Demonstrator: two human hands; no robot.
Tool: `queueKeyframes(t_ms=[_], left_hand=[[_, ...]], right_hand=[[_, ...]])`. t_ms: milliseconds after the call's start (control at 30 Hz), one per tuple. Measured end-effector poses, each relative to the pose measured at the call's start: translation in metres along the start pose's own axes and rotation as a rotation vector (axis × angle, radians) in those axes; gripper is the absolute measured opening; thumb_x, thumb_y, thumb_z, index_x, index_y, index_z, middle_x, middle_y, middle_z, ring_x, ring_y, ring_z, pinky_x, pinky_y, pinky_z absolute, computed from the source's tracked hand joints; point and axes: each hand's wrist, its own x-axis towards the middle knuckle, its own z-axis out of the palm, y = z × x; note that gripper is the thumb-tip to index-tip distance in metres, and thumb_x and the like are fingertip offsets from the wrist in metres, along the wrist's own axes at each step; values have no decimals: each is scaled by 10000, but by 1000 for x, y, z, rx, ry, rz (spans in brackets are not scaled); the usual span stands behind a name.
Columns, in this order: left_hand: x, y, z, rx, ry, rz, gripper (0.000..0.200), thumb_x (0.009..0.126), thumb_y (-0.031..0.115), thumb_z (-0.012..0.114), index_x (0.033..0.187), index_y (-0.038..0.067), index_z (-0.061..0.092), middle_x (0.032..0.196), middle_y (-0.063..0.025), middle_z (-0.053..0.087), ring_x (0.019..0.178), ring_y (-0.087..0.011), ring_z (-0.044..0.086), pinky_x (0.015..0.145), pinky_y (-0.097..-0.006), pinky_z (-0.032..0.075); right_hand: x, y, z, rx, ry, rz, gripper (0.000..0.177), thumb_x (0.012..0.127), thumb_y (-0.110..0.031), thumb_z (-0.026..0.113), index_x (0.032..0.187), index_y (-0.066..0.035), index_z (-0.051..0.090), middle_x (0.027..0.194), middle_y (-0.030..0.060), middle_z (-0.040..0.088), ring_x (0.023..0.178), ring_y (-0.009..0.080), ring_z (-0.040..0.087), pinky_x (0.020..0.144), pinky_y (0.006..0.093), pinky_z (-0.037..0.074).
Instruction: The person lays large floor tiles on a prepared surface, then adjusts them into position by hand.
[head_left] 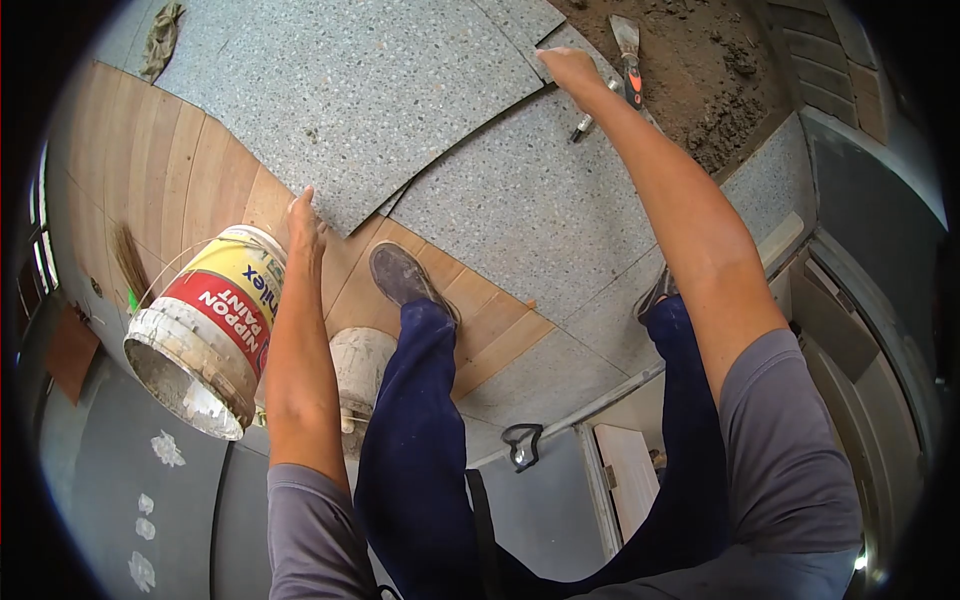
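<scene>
Large tile (360, 90): pale grey, terrazzo speckle of white and darker chips; edge near-black. Neighbouring tile (510, 200): similar grey speckle. Floor strip (170, 160): tan-brown, wood-grain pattern in plank bands. Bucket (215, 315): yellow band with blue lettering, red band with white lettering, the rest whitish (smeared and blotched with grey). Soil (700, 85): brown, darker clumps. Scraper (632, 85): orange-and-black handle, greyish blade. Rag (160, 42): dull olive-grey. Trousers (410, 450): navy, plain. Shirt (790, 440): muted purplish grey. Shoe (400, 275): dark grey-brown.
</scene>
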Motion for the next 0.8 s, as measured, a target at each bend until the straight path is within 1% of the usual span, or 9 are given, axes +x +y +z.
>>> queueKeyframes(t_ms=[133,233,433,500,567,600,667,733,800], left_hand=[[-2,4,-5,-26,-79,-26,639,894,395,584,1375,16,402,1364,-206,479,1226,-362,475,1014,-534,334],[-17,12,0,-8,-108,-20,647,896,403,582,1368,-1,402,1361,-229,473,1227,-376,474,1016,-532,334],[-45,1,22,-1,-129,-72,679,915,449,553,1381,-15,386,1382,-222,457,1242,-383,464,1010,-505,356],[-54,-6,33,31,-157,-85,707,949,512,486,1411,-7,354,1403,-212,440,1253,-380,455,1023,-488,369],[-74,-14,45,-174,-190,-193,748,943,547,477,1441,17,307,1432,-220,390,1294,-374,409,1068,-495,328],[-79,-13,48,-276,-205,-242,769,939,565,472,1457,29,283,1446,-224,365,1314,-371,387,1090,-499,308],[-72,-28,54,-309,-272,-227,701,990,546,373,1448,21,291,1450,-216,366,1301,-383,402,1069,-533,347],[-92,-34,65,-280,-306,-177,692,1004,537,344,1458,19,282,1468,-213,360,1304,-393,411,1059,-542,360],[-111,-34,72,-270,-302,-117,710,1002,544,341,1471,19,254,1481,-214,340,1320,-400,395,1059,-545,360]], right_hand=[[5,-3,-1,-2,-50,86,453,859,-367,627,1093,18,672,1117,157,671,1070,248,591,883,395,455],[10,-1,-3,-35,5,9,447,857,-371,628,1066,21,673,1075,146,682,1037,255,599,846,412,462],[12,-14,-32,-143,57,11,421,861,-361,633,1112,-26,674,1135,145,669,1071,273,593,886,410,463],[20,-11,-43,-48,102,-17,418,864,-360,637,1135,-44,674,1165,145,659,1084,274,587,900,418,465],[11,-18,-57,33,126,-14,433,876,-353,638,1196,-61,655,1139,125,665,1055,253,591,864,398,494],[9,-13,-60,127,160,-34,464,875,-353,642,1222,-46,629,1122,131,660,1038,245,594,849,385,502],[8,3,-61,317,231,-77,529,872,-352,650,1274,-16,578,1088,142,648,1004,228,599,819,359,518],[-23,13,-53,600,272,93,627,862,-369,674,1308,37,501,1058,168,608,985,236,597,812,332,530],[-61,26,-36,643,179,265,743,849,-432,690,1325,78,435,1097,205,564,1005,277,589,826,376,543]])
